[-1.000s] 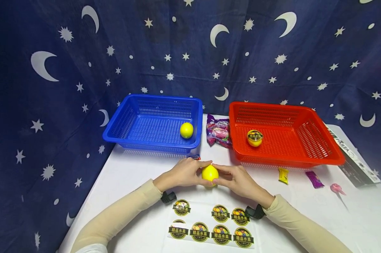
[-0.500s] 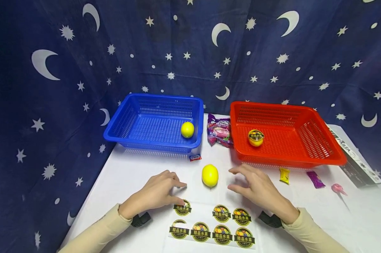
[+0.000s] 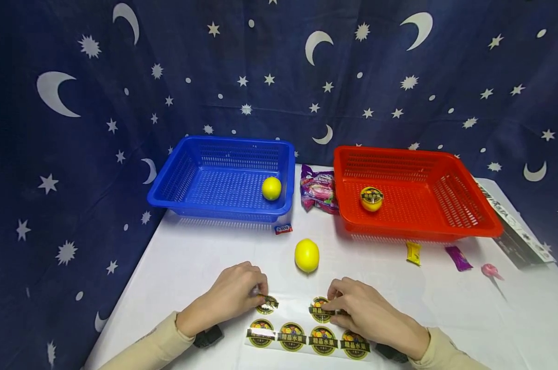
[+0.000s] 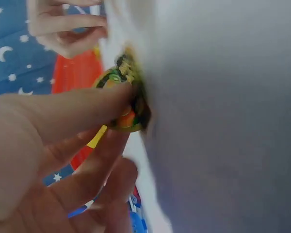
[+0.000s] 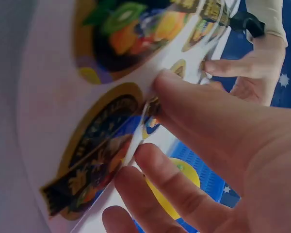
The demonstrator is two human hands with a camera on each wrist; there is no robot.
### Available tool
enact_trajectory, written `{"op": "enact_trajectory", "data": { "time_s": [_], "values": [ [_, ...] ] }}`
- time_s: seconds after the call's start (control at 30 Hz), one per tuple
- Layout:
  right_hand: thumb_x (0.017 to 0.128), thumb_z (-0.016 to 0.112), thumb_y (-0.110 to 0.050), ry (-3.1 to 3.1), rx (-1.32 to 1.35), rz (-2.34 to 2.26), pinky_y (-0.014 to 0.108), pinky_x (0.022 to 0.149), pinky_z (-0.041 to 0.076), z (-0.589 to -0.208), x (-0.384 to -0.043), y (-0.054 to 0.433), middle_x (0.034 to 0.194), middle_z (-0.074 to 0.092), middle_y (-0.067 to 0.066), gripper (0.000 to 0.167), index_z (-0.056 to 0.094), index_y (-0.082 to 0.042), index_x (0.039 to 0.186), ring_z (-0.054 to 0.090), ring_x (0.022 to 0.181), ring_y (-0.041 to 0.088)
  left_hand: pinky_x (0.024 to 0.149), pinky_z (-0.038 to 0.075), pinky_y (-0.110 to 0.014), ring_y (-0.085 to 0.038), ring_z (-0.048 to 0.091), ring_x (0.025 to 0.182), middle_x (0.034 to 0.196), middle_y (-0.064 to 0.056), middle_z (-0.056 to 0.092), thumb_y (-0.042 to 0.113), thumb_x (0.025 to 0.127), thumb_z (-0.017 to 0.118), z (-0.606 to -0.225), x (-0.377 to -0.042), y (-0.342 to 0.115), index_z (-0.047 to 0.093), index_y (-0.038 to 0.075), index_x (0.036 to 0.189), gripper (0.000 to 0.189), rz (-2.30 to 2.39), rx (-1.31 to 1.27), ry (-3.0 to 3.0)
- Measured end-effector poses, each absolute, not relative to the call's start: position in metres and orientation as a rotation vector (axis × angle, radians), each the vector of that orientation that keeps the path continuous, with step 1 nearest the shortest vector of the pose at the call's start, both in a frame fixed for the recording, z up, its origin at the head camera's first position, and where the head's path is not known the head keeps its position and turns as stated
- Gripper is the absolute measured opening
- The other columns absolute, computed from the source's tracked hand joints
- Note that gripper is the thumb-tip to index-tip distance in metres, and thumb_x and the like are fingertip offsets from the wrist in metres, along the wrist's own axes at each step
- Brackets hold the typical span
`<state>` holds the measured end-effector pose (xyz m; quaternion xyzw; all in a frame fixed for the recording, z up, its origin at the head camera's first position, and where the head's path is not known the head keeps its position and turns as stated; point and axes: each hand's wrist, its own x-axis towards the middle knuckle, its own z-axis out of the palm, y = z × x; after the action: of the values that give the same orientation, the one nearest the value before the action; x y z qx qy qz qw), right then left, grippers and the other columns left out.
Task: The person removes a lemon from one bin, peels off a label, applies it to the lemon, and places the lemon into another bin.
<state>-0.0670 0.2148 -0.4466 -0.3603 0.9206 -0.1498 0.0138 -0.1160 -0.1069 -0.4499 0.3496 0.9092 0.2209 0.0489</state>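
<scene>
A clear-backed sheet of round black-and-gold fruit stickers [image 3: 291,303] lies near the front of the table. With thumb and fingers, my left hand [image 3: 230,295] pinches its far left corner, where the thumb covers part of a sticker [image 4: 128,119]. My right hand [image 3: 376,313] pinches the far edge towards the right; in the right wrist view the sheet [image 5: 43,111] bends up, thumb on the printed face and fingers at the edge. A plain lemon [image 3: 307,255] sits on the table beyond the sheet, apart from both hands. The right hand hides one sticker in the head view.
Behind stand a blue basket [image 3: 223,210] with one plain lemon [image 3: 271,188] and a red basket [image 3: 399,228] with a stickered lemon [image 3: 371,203]. A purple candy bag [image 3: 317,190] sits between them. Small wrapped sweets, a lollipop [image 3: 490,271] and a box [image 3: 521,239] lie around.
Both hands held the lemon at first, then let it go and moved apart. They have since come down towards the front and taken hold of the sticker sheet.
</scene>
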Motion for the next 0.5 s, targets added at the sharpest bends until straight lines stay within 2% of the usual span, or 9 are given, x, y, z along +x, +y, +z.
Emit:
{"op": "enact_trajectory", "data": {
  "time_s": [0.13, 0.3, 0.4, 0.5],
  "values": [
    [0.083, 0.085, -0.025, 2.841, -1.126, -0.440, 0.021, 0.068, 0.044, -0.445, -0.069, 0.215, 0.097, 0.060, -0.015, 0.020, 0.082, -0.028, 0.103, 0.050, 0.083, 0.001, 0.063, 0.042, -0.019, 0.003, 0.048, 0.065, 0.070, 0.019, 0.059, 0.023, 0.085, 0.083, -0.442, -0.121, -0.108, 0.067, 0.028, 0.080, 0.018, 0.917, 0.996, 2.588],
    [0.084, 0.084, -0.026, 2.809, -1.127, -0.416, 0.020, 0.068, 0.044, -0.443, -0.071, 0.215, 0.096, 0.060, -0.015, 0.020, 0.082, -0.029, 0.104, 0.050, 0.081, 0.000, 0.064, 0.049, -0.019, -0.002, 0.059, 0.069, 0.078, 0.010, 0.067, 0.018, 0.090, 0.079, -0.431, -0.135, -0.097, 0.070, 0.020, 0.089, 0.009, 1.239, 0.876, 2.376],
    [0.083, 0.085, -0.025, 2.790, -1.134, -0.433, 0.020, 0.067, 0.045, -0.441, -0.074, 0.215, 0.096, 0.062, -0.014, 0.021, 0.082, -0.028, 0.103, 0.050, 0.081, -0.001, 0.060, 0.049, -0.021, -0.010, 0.063, 0.069, 0.083, 0.001, 0.071, 0.017, 0.091, 0.077, -0.427, -0.145, -0.082, 0.071, 0.014, 0.092, 0.007, 1.372, 0.797, 2.308],
    [0.080, 0.086, -0.025, 2.810, -1.166, -0.476, 0.018, 0.065, 0.043, -0.439, -0.079, 0.216, 0.091, 0.063, -0.016, 0.016, 0.082, -0.027, 0.096, 0.048, 0.077, -0.004, 0.059, 0.055, -0.028, -0.024, 0.067, 0.070, 0.089, -0.009, 0.073, 0.015, 0.092, 0.076, -0.425, -0.156, -0.065, 0.071, 0.007, 0.097, 0.011, 1.517, 0.703, 2.252]
  ]
}}
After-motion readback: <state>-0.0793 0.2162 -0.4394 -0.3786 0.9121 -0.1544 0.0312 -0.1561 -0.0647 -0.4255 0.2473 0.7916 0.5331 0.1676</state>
